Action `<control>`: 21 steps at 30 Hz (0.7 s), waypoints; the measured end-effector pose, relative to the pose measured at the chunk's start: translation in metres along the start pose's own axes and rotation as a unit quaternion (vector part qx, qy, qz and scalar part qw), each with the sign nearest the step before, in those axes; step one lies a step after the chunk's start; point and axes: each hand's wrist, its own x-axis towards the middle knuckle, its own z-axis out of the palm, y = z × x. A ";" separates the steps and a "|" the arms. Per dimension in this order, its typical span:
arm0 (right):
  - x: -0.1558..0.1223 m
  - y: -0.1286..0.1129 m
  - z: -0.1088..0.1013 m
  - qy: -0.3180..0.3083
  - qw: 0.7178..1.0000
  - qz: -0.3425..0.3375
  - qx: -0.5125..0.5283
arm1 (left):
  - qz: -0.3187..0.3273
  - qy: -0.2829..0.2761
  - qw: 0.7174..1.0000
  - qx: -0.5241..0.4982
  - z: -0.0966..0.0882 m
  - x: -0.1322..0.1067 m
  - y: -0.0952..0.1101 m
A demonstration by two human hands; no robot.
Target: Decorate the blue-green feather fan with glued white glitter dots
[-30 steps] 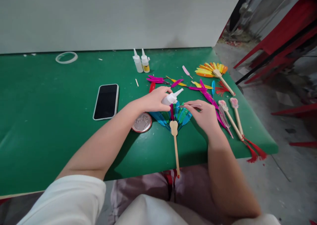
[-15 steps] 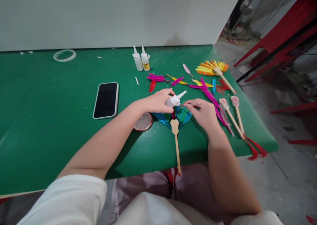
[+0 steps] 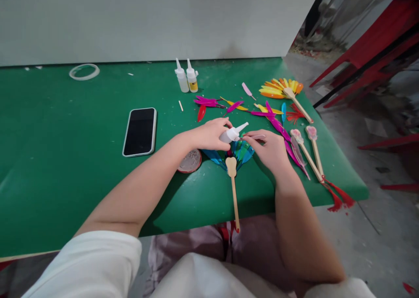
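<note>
My left hand [image 3: 214, 134] is closed around a white glue bottle [image 3: 231, 135], tilted so its long nozzle points up and to the right. Between the fingers of my right hand [image 3: 270, 151] is a slim pale tool [image 3: 259, 136] that looks like tweezers, its thin tip close to the bottle's neck. Below both hands lies a fan of blue and green feathers [image 3: 244, 154] with a wooden handle [image 3: 234, 197] reaching past the table's front edge. A round dish of small shiny bits [image 3: 190, 161] is partly hidden by my left forearm.
Two more glue bottles [image 3: 187, 79] stand behind my hands. Loose feathers [image 3: 275, 121], a yellow-orange feather fan [image 3: 281, 89] and two tasselled handles [image 3: 309, 160] lie to the right. A phone [image 3: 140, 132] and a tape ring [image 3: 84, 77] are on the left of the green table [image 3: 81, 167].
The view has shifted very slightly. Both hands keep their grips, and the glue bottle has barely moved, its nozzle a touch further right and lower.
</note>
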 end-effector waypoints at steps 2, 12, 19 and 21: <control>0.000 -0.001 -0.001 -0.002 1.000 0.003 0.000 | 0.001 -0.003 1.000 0.004 0.001 0.000 -0.001; 0.000 -0.002 -0.003 -0.008 1.000 0.016 0.013 | 0.006 0.004 1.000 0.003 -0.001 0.000 -0.001; 0.000 -0.003 -0.002 -0.015 1.000 0.022 0.009 | 0.020 0.004 1.000 0.007 0.000 0.000 0.000; 0.000 -0.003 -0.002 -0.017 1.000 0.026 0.003 | 0.016 0.004 1.000 0.011 0.001 0.000 -0.001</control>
